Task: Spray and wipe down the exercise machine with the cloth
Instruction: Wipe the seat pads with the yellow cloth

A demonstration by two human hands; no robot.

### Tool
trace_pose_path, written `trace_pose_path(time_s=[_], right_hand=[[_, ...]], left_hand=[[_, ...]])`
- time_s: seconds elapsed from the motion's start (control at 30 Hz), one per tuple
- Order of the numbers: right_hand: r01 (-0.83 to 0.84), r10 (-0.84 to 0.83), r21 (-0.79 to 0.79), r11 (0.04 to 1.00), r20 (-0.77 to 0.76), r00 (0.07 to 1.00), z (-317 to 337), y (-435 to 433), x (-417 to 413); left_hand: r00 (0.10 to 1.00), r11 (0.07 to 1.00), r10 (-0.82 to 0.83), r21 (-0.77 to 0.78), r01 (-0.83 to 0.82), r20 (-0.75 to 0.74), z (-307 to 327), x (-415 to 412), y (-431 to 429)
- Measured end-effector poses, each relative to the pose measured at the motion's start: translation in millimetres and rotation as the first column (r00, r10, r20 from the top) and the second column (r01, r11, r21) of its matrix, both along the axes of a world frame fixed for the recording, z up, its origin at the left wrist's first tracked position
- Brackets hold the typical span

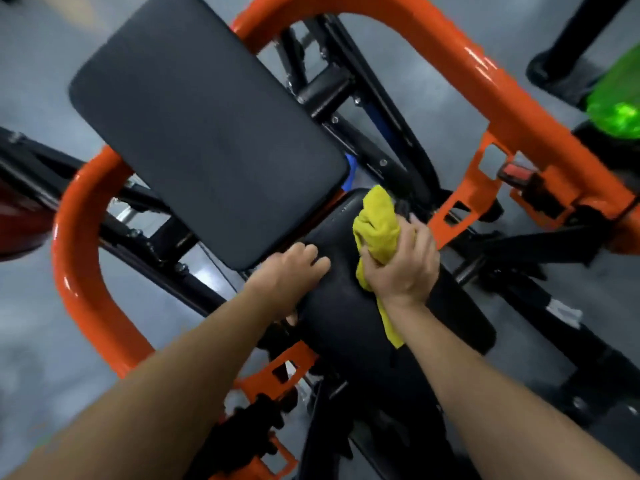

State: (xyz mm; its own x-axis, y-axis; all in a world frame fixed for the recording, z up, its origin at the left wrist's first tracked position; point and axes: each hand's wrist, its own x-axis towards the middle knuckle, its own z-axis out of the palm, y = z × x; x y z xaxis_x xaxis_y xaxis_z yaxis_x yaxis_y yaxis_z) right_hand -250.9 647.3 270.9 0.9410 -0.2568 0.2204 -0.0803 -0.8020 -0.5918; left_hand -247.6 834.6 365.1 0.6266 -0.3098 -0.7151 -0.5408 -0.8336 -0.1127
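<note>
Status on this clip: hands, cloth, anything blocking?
Left hand grips seat pad edge. Right hand holds yellow cloth on pad. Nothing seen blocking the wipe.

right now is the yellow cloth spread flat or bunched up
Bunched: the right hand grips the yellow cloth as a wad on the seat pad, one tail hanging below the wrist.

1. The left forearm (166, 368) is bare from the picture's lower edge up to the wrist.
2. The right forearm (478, 382) is bare along the same stretch.
3. The left grip (291, 271) is bare, its knuckles plain to see.
4. The right grip (401, 268) is bare too, with knuckles and tendon ridges showing.
</note>
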Motion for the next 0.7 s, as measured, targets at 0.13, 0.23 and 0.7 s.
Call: trace_pose_path(time_s=[0.13, 0.23, 0.7], right_hand=[[-0.096, 0.098, 0.06, 0.994, -0.032, 0.995, 0.0, -14.2, -3.4], [-0.185, 0.199, 0.138, 0.973, -0.1, 0.975, 14.2, -24.6, 0.0], [-0.101, 0.337, 0.639, 0.762, -0.26, 0.905, 55.0, -75.3, 126.6]], left_hand=[[0.999, 0.999, 0.041, 0.0, -0.041, 0.027, 0.9, -9.3, -9.3], [0.974, 0.958, 0.21, -0.219, -0.186, 0.09, 4.3, -13.3, -10.1], [0.416, 0.705, 0.703, -0.49, -0.513, 0.576, -12.8, 88.5, -39.1]])
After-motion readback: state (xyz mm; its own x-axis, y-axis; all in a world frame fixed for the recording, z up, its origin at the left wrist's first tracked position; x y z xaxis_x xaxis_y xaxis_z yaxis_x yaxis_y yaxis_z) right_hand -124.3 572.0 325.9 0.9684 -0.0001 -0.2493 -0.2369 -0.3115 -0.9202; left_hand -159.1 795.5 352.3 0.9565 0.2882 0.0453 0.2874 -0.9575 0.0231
